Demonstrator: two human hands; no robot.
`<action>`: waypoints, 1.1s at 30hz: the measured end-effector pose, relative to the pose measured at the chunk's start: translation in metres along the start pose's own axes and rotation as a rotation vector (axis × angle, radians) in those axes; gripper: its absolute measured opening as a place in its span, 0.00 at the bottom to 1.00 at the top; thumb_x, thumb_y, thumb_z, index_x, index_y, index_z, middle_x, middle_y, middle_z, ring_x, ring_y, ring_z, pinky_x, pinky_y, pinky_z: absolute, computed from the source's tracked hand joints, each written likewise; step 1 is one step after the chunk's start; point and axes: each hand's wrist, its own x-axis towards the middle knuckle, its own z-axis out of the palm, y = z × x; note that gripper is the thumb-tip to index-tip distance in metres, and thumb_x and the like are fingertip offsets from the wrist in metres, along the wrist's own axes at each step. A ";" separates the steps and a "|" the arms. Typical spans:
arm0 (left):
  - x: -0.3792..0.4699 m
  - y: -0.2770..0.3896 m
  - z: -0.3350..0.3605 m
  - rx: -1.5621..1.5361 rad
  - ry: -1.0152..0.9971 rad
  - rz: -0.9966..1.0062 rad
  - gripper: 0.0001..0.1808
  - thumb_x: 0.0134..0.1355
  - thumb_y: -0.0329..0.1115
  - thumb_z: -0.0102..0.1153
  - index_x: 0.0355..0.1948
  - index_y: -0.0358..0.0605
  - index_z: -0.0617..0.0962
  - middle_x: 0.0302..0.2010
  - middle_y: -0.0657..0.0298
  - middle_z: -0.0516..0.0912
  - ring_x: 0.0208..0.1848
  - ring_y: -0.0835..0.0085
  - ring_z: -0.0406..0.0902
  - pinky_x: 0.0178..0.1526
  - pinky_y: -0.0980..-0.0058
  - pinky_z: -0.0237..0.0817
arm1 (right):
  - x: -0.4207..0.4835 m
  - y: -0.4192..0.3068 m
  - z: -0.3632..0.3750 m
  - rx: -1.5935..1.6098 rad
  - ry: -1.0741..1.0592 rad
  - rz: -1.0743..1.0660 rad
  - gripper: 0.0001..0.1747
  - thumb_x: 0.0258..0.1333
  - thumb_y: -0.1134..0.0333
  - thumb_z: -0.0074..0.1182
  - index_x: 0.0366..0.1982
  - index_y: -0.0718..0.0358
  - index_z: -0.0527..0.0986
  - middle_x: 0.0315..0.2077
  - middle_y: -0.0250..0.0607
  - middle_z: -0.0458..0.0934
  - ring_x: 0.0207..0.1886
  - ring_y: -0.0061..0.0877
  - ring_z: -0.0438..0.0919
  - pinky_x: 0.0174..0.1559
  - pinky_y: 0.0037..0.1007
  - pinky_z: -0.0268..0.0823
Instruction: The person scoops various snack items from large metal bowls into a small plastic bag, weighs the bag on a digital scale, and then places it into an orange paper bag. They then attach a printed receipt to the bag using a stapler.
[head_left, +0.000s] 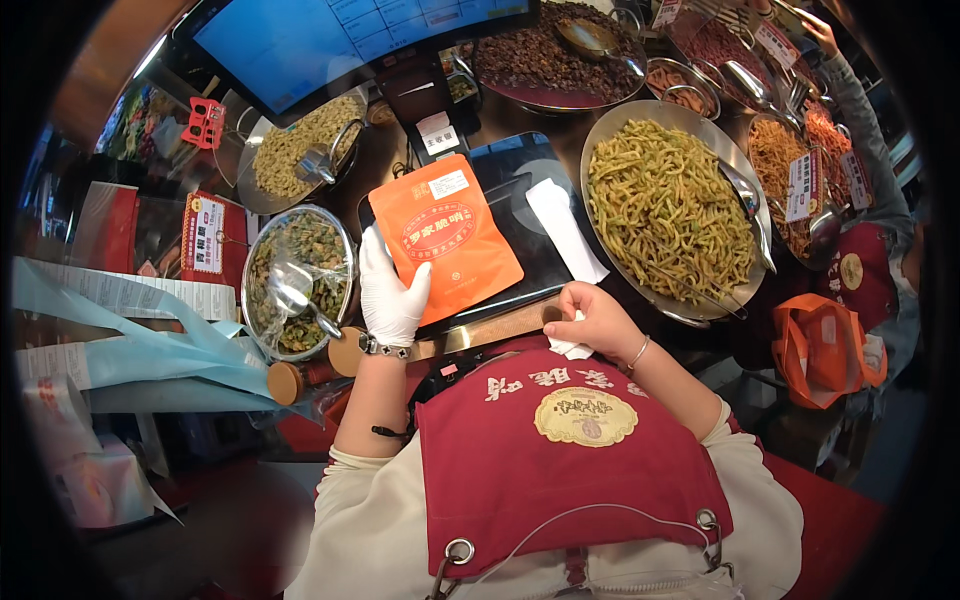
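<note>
An orange stand-up pouch (480, 274) bearing printed writing lies tilted over the left part of a black scale platform (525, 150). My left hand (394, 300), in a white glove, grips the pouch's left edge, its thumb over the front; the other fingers are partly hidden. My bare right hand (600, 326) is near my apron (510, 465), its fingers closed on a crumpled white piece (571, 346), perhaps tissue. A strip of white paper (566, 232) rests on the scale, right of the pouch.
A large pan of yellow-green fried strips (667, 202) stands at right, a bowl of green food (300, 277) at left. Behind are a lit screen (300, 45) and a pan of dark food (525, 52). Cork-lidded jars (285, 382) stand near my left forearm. Another person's sleeve (862, 142) shows far right.
</note>
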 end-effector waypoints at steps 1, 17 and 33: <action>0.003 0.011 -0.005 0.232 -0.003 0.176 0.52 0.60 0.45 0.72 0.77 0.32 0.59 0.76 0.35 0.58 0.78 0.38 0.57 0.76 0.46 0.53 | 0.000 0.006 0.000 -0.016 -0.017 -0.036 0.23 0.53 0.74 0.72 0.25 0.54 0.64 0.25 0.19 0.66 0.29 0.09 0.63 0.31 0.18 0.60; -0.001 -0.004 0.040 0.630 -0.302 0.474 0.52 0.62 0.57 0.63 0.79 0.41 0.58 0.81 0.42 0.53 0.80 0.35 0.48 0.79 0.40 0.41 | -0.159 -0.008 -0.106 -0.621 1.214 -0.741 0.15 0.52 0.75 0.72 0.41 0.62 0.80 0.38 0.37 0.80 0.30 0.26 0.80 0.40 0.30 0.73; 0.023 0.000 0.015 0.344 -0.003 0.455 0.43 0.66 0.46 0.65 0.76 0.36 0.64 0.77 0.41 0.63 0.80 0.43 0.56 0.79 0.48 0.48 | -0.356 0.080 -0.260 -0.518 1.858 0.324 0.14 0.57 0.66 0.56 0.40 0.69 0.80 0.34 0.59 0.82 0.42 0.48 0.84 0.47 0.46 0.74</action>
